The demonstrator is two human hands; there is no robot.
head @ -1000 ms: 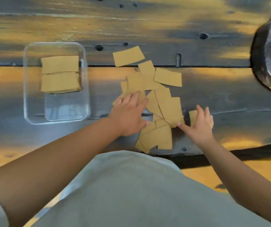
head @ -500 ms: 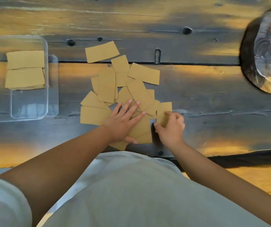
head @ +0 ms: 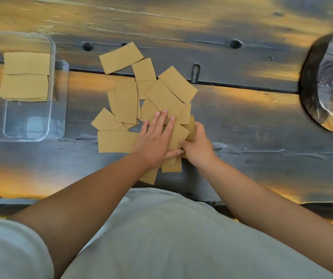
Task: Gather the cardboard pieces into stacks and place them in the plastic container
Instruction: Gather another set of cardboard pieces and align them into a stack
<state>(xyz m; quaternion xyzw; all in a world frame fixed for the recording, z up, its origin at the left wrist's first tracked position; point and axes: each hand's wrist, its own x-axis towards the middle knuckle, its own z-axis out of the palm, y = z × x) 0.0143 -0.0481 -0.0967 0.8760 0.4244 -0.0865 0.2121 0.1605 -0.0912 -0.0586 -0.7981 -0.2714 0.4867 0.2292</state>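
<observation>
I see flat tan rectangular cardboard pieces (head: 145, 101) overlapping mid-table, my left hand (head: 155, 143) splayed flat on them, my right hand (head: 198, 146) curled around several pieces, two stacks (head: 25, 76) in the clear plastic container (head: 50, 121) at the left edge, weathered plank table (head: 252, 121)

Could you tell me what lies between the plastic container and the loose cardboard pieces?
Only bare table separates the plastic container from the loose cardboard pieces in the head view.

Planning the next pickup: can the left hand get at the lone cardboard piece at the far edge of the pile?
Probably yes. The left hand lies flat on the pile's near side, and the far cardboard piece lies flat and uncovered, with only loose flat pieces between them; nothing stands in the way.
</observation>
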